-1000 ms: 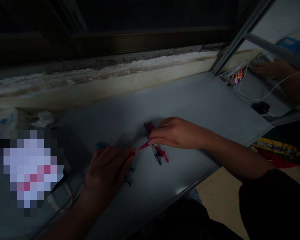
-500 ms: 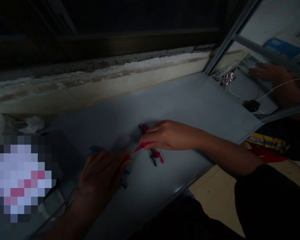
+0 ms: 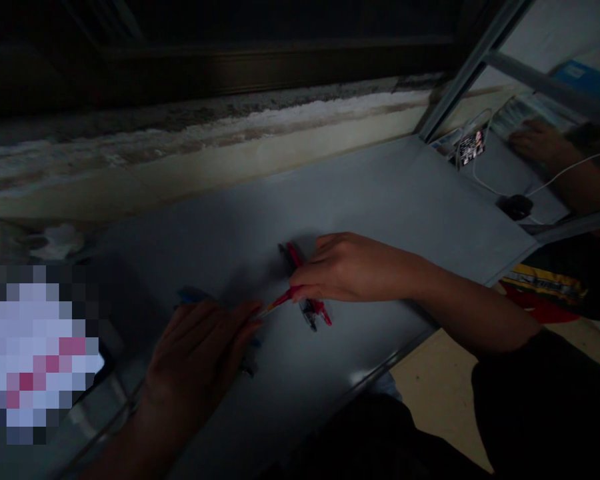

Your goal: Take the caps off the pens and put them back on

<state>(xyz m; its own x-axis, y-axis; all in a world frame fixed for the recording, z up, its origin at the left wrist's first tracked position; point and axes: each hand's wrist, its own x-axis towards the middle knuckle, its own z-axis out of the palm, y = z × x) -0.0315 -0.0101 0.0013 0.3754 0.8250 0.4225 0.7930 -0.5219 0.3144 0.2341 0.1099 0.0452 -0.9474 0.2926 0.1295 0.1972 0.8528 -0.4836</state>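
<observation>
My right hand (image 3: 350, 270) pinches a slim red pen (image 3: 280, 300) between its fingers, and the pen's tip points toward my left hand (image 3: 195, 360). That hand lies over a blue-capped pen (image 3: 193, 295), which shows on both sides of it. I cannot tell whether the fingers grip it. Under my right palm, a red-and-black pen (image 3: 310, 313) lies on the grey table (image 3: 360, 187), with a dark pen end (image 3: 285, 252) just beyond my fingers.
A stained, peeling wall ledge (image 3: 205, 130) runs along the table's far side. At upper right, past a metal frame (image 3: 460, 73), are another hand (image 3: 540, 143), a white cable (image 3: 485, 180) and a black object (image 3: 516, 207). A yellow-and-red bag (image 3: 545, 287) sits below the table's right edge.
My left hand has moved slightly left and down, and the view has shifted a little. My right hand still pinches the red pen.
</observation>
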